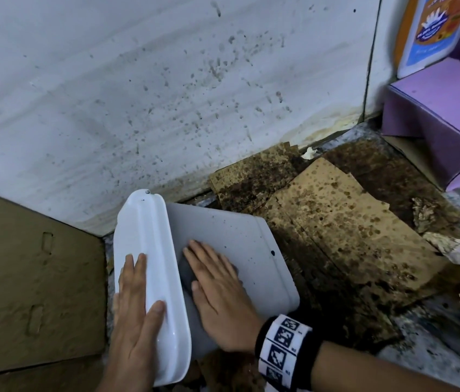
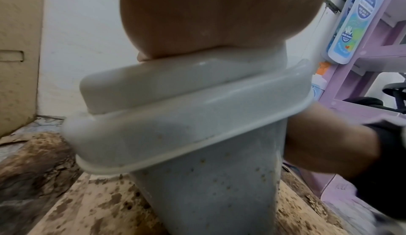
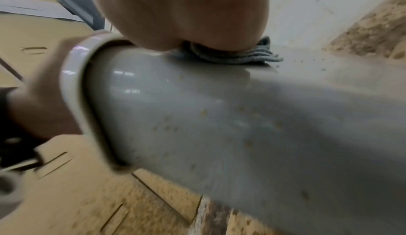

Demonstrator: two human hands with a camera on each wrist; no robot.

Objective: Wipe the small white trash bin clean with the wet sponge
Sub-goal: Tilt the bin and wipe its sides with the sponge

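The small white trash bin (image 1: 240, 239) lies on its side on stained cardboard, its grey side speckled with brown spots (image 2: 208, 195) (image 3: 219, 125). Its glossy white lid (image 1: 144, 233) (image 2: 175, 82) faces left. My left hand (image 1: 134, 292) rests flat on the lid with straight fingers; its palm (image 2: 219, 12) fills the top of the left wrist view. My right hand (image 1: 211, 275) presses flat on a dark grey sponge (image 1: 186, 271) (image 3: 241, 55) on the bin's upward side, near the lid. Most of the sponge is hidden under the palm.
Stained, wet cardboard sheets (image 1: 336, 222) cover the floor to the right of the bin. A brown cardboard box (image 1: 25, 278) stands at the left. The spattered white wall (image 1: 166, 94) is close behind. Purple boxes (image 1: 443, 108) and crumpled paper (image 1: 449, 247) sit at the right.
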